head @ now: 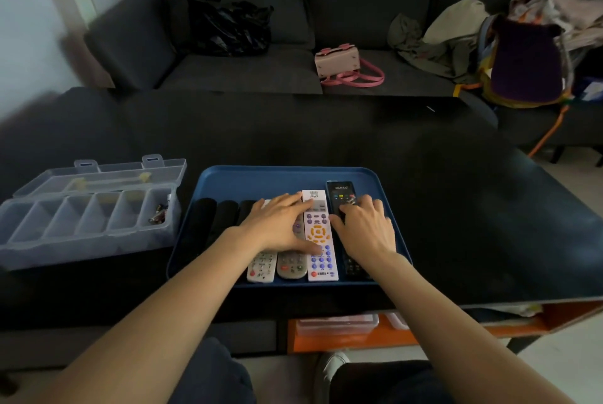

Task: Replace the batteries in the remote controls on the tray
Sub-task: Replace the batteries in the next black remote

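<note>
Blue tray [228,181] holds remotes [320,240] lying lengthwise, away from the person; left hand [280,224] and right hand [367,230] rest flat, fingers relaxed, on them.

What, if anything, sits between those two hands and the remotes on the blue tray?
Nothing visible. The left hand already rests on the pale remotes, the right hand on the black remote, all lying in the tray.

Dark grey sofa [248,74] behind black table [456,194]. On the sofa: crumpled black plastic bag [228,26], small pink handbag [337,61] with strap trailing right, olive garment [434,44], purple knit bag [525,61] among heaped clothes. Orange shelf [352,340] under the table holds clear containers.
</note>
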